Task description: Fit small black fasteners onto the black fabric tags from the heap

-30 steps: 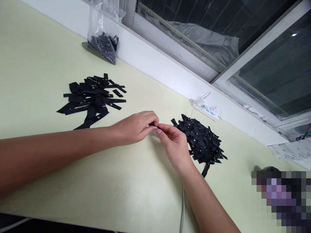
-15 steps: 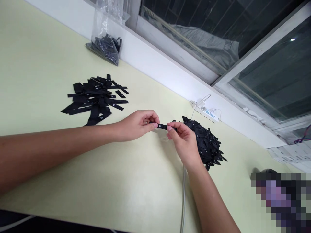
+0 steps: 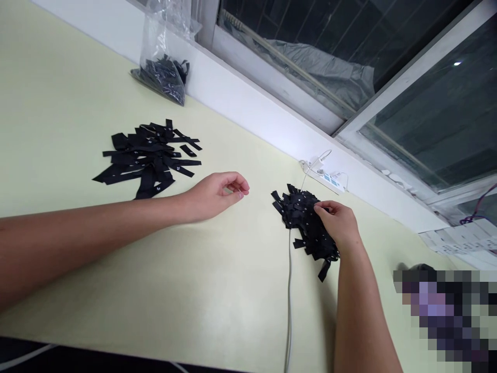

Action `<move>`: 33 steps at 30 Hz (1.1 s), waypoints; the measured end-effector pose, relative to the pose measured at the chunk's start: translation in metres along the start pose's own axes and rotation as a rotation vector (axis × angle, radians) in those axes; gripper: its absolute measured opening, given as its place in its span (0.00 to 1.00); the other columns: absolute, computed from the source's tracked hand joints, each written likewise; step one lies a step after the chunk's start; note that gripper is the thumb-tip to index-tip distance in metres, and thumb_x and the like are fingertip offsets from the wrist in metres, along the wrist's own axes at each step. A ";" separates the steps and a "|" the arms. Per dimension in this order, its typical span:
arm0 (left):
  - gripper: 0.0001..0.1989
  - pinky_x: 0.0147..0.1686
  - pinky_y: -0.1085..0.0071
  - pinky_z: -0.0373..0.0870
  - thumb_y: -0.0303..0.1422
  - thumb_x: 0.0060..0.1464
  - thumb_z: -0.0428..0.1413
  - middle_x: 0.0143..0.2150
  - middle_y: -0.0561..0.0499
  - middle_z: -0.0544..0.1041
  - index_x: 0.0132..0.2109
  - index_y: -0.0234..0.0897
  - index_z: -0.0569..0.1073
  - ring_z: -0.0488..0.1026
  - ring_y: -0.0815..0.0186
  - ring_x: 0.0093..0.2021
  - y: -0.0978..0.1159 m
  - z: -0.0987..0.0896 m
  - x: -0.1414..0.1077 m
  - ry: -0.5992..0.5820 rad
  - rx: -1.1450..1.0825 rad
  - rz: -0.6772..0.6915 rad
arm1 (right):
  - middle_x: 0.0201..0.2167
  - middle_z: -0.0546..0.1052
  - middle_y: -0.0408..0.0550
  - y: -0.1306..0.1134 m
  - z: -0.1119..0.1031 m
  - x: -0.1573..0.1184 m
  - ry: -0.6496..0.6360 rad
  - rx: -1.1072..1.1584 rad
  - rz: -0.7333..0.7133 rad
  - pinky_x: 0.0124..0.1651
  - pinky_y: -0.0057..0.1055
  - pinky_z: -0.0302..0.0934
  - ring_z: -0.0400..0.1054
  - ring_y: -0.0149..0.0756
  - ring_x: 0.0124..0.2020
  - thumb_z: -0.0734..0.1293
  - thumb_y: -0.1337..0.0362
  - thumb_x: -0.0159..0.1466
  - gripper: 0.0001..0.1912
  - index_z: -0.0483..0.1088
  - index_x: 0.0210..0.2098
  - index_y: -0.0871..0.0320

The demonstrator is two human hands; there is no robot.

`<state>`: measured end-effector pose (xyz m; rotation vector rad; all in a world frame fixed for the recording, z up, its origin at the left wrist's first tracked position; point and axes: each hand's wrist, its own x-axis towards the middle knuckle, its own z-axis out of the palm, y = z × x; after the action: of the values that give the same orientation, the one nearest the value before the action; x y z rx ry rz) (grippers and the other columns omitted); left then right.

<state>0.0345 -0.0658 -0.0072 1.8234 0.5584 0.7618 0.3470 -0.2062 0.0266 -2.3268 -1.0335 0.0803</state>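
My left hand (image 3: pixel 219 197) hovers over the bare table between two piles, its fingers loosely curled and nothing visible in them. To the right, my right hand (image 3: pixel 338 220) is at the top of a dense pile of black fabric strips (image 3: pixel 306 223) with small white marks. Thumb and fingers are closed together there; against the black pile I cannot make out what is between them. A looser pile of the same black strips (image 3: pixel 149 155) lies left of my left hand, behind the forearm.
A clear plastic bag (image 3: pixel 165 72) with black strips inside stands against the white ledge at the back left. A power strip (image 3: pixel 326 178) with plugs lies by the ledge. A grey cable (image 3: pixel 289 295) runs down the table from the right pile. Windows rise behind the ledge.
Both hands held one black strip between them before. Now my left hand has let go of it, and my right hand has moved right onto the dense pile. The view has shifted slightly.
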 end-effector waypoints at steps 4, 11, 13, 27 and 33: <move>0.11 0.51 0.59 0.74 0.38 0.59 0.56 0.47 0.45 0.79 0.44 0.35 0.75 0.76 0.62 0.47 0.001 -0.001 0.000 0.000 0.025 -0.004 | 0.26 0.76 0.46 0.012 0.004 0.007 0.008 -0.030 0.027 0.31 0.35 0.58 0.65 0.37 0.26 0.70 0.52 0.52 0.18 0.81 0.36 0.57; 0.11 0.50 0.60 0.74 0.38 0.59 0.56 0.47 0.45 0.79 0.44 0.35 0.74 0.76 0.62 0.47 0.002 -0.002 0.000 0.001 0.043 -0.004 | 0.38 0.79 0.50 0.008 0.001 0.006 0.096 -0.070 0.046 0.38 0.38 0.60 0.71 0.42 0.35 0.70 0.52 0.54 0.20 0.78 0.41 0.56; 0.11 0.50 0.60 0.74 0.38 0.59 0.56 0.47 0.45 0.79 0.44 0.35 0.74 0.76 0.62 0.47 0.001 -0.002 0.000 0.001 0.049 0.002 | 0.39 0.79 0.52 0.007 0.001 0.005 0.128 -0.090 0.040 0.39 0.39 0.60 0.70 0.43 0.36 0.69 0.53 0.54 0.17 0.77 0.38 0.56; 0.11 0.48 0.61 0.73 0.38 0.59 0.55 0.45 0.46 0.79 0.43 0.36 0.74 0.76 0.61 0.46 0.002 -0.003 0.001 -0.014 0.075 0.001 | 0.25 0.76 0.48 0.005 0.004 0.004 0.050 -0.159 0.011 0.37 0.39 0.59 0.68 0.43 0.30 0.67 0.53 0.58 0.12 0.72 0.25 0.54; 0.12 0.43 0.64 0.73 0.39 0.61 0.54 0.43 0.47 0.79 0.44 0.37 0.75 0.75 0.62 0.40 0.007 -0.012 0.003 0.024 0.294 0.012 | 0.26 0.77 0.51 0.007 0.001 0.005 0.079 -0.159 0.032 0.36 0.40 0.59 0.69 0.45 0.30 0.67 0.52 0.57 0.13 0.74 0.26 0.55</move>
<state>0.0286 -0.0584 0.0031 2.0901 0.7056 0.7400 0.3548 -0.2059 0.0227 -2.4684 -0.9950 -0.0837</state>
